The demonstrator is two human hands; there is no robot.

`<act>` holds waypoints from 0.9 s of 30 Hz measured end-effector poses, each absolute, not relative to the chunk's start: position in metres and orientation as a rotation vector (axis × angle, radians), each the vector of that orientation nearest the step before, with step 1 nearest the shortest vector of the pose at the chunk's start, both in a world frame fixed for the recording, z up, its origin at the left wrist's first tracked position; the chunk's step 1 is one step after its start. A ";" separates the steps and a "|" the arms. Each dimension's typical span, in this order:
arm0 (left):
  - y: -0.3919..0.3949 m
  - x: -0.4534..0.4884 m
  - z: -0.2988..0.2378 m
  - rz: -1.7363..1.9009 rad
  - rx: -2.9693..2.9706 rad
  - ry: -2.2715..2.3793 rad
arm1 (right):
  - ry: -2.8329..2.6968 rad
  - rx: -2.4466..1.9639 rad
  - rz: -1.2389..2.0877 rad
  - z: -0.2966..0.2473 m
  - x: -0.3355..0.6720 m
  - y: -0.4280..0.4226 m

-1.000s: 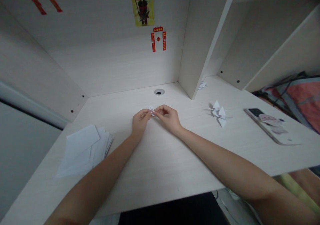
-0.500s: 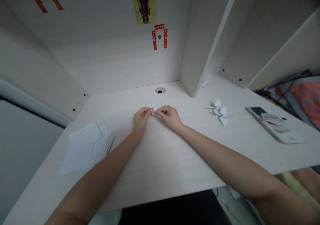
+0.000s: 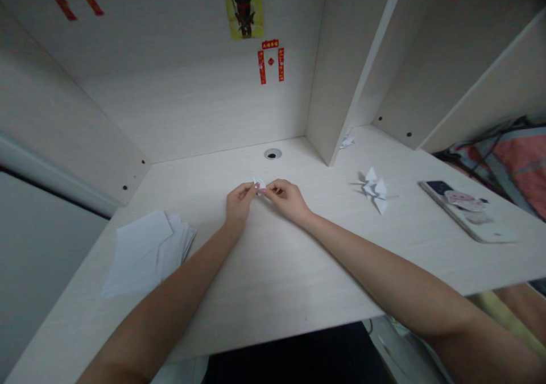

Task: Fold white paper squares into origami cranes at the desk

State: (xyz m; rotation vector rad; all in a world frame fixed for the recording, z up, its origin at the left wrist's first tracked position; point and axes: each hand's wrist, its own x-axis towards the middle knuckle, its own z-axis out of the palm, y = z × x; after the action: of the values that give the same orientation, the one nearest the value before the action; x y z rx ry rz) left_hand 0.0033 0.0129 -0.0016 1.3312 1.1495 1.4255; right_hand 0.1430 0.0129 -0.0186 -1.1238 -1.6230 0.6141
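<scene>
Between my two hands is a small folded piece of white paper (image 3: pixel 258 181), a little above the desk's middle. My left hand (image 3: pixel 239 202) pinches its left side between thumb and fingertips. From the right, my right hand (image 3: pixel 286 197) grips the paper's other side, thumb and index finger closed together. The fingertips cover most of the paper, so its exact shape is hidden. To the right of my hands, folded white paper cranes (image 3: pixel 375 189) rest on the desk, their pointed wings raised.
A stack of white paper sheets (image 3: pixel 145 242) lies at the left of the desk (image 3: pixel 264 281). On the right is a phone (image 3: pixel 469 213) in a decorated case. More folded white paper (image 3: pixel 347 141) sits behind the upright divider (image 3: pixel 341 105). A round cable hole (image 3: pixel 273 154) is at the back.
The folded paper has shifted slightly between my fingertips, and more of its top edge shows. Both hands keep their pinch in nearly the same place.
</scene>
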 end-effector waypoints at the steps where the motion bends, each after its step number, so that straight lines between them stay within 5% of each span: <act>1: 0.013 0.003 -0.002 1.426 1.345 1.143 | -1.617 -1.127 0.624 -0.019 0.143 0.013; 27: 0.016 0.000 -0.008 1.447 1.325 1.155 | -1.637 -1.173 0.699 -0.022 0.145 0.016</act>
State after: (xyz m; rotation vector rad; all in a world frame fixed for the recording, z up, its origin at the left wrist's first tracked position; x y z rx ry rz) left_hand -0.0003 0.0160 -0.0079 1.3249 1.1546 1.4474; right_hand 0.1447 0.0157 -0.0221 -1.1727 -1.6371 0.6986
